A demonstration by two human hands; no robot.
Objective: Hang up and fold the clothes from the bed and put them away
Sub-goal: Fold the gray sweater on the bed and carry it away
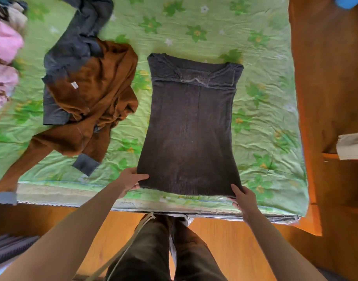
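Dark brown knit top point(189, 126) spread flat on the bed point(265, 110), sides folded in, neckline at the far end, hem at the near edge of the mattress. Left hand point(131, 180) at the near left corner of the hem, thumb on top and fingers point(136, 187) tucked beneath, pinching the cloth. Right hand point(243, 196) at the near right corner, thumb lying on the fabric, fingers curled under the hem, pinching it likewise. Both forearms bare, reaching in from the near side.

To the left of the knit top, apart from it, a rust-brown garment point(93, 102) crumpled in a heap, one sleeve trailing toward the near left edge of the bed. Under and behind it a dark grey garment point(76, 43), stretching away toward the far left, one grey cuff showing near the brown sleeve. At the far left edge, blurred pink clothing point(3, 63) in a pile.

Sheet green with a pattern of flowers and stars, creased all over. Wooden floor point(231, 246) on the near side, dark trousers point(153, 252) standing on it. To the right of the bed, brown wooden furniture point(332, 78) with a pale folded cloth point(352, 146) resting on it.
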